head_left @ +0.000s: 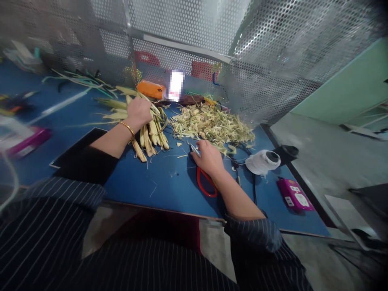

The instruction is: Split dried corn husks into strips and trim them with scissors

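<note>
My left hand [139,111], with a gold bangle at the wrist, is closed over a bundle of pale dried husk strips [153,133] lying on the blue table. The strips' cut ends point toward me, and their other ends fan out to the left. My right hand [209,158] is closed around the middle of a pair of scissors with red handles [207,184]. The metal tips stick out beyond the fingers, and one red loop lies toward me. Past this hand is a heap of husk scraps [215,123].
A white thread cone [263,162] lies at the right, near a purple packet [294,195]. Behind my left hand are an orange packet [150,89] and a lit, blurred-out screen [176,85]. A perforated metal panel [188,24] borders the far edge. A dark flat board [75,147] lies left.
</note>
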`<state>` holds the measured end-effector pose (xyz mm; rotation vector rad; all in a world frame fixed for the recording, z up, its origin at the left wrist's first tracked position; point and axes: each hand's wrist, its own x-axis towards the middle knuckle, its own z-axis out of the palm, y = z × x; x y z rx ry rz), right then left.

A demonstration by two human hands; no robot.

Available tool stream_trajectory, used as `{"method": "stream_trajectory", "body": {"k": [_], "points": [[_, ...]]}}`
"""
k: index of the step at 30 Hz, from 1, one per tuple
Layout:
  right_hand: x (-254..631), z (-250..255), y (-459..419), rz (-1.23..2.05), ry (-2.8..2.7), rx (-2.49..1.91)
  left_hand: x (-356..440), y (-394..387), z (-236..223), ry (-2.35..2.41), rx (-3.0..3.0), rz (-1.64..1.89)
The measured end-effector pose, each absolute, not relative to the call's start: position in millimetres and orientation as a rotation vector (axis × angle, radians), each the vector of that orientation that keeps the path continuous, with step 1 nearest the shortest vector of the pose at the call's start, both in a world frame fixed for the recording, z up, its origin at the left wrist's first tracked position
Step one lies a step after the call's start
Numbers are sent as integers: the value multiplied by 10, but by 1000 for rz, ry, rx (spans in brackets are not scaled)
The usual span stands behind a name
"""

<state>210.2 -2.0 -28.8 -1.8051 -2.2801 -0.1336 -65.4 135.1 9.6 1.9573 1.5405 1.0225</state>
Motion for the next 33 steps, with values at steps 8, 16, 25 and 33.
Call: {"method": "stream_trajectory", "body": {"k": [8,16,25,33], "points": [[2103,-309,3,-122,-2300,-1744,-742,1371,280,1916,2711,673],[2136,-286,0,-67,-2045,-1501,-348,927,603,1660,1967,1419],[1930,-231,-108,1059,-1336,-1122,271,95,-122,1197,1380,1329],[1837,-221,-214,1525,-1273,-1172,361,36,-230,1111,1377,1436]]}}
